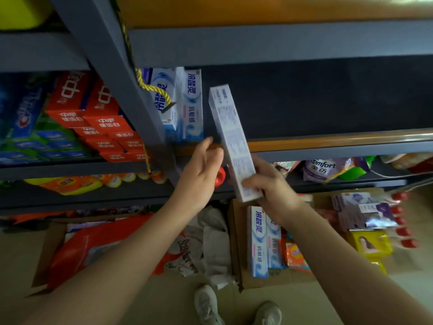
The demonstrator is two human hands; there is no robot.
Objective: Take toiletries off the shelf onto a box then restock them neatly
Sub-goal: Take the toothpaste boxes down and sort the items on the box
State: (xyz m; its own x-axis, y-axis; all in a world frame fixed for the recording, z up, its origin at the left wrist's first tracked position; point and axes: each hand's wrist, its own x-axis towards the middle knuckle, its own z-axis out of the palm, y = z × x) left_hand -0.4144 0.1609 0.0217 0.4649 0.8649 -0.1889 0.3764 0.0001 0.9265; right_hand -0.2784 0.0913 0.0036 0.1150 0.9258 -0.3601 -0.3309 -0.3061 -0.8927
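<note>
**Holding a toothpaste box up at the shelf**

Right hand (264, 186) grips the lower end of a long white toothpaste box (230, 139), fingers curled round it, thumb across its printed face. Box stands tilted, top end leaning left, raised in front of the dark, bare stretch of the middle shelf (328, 144).

Left hand (201, 170) is just left of the box, fingers loose and straight, palm turned toward it; contact with the box cannot be told through the blur. The two hands are close together, the box between them.

On the shelf, just left of the held box, two matching white-and-blue toothpaste boxes (191, 104) stand upright against the grey post (121, 73). A yellow rope (153, 89) hangs by the post. Red toothpaste boxes (98, 118) are stacked further left.

Below, on the floor, an open cardboard box (236, 245) carries two more white-and-blue boxes (263, 242) lying side by side, directly under the right wrist. Grey shoes (206, 306) show at the bottom edge.
</note>
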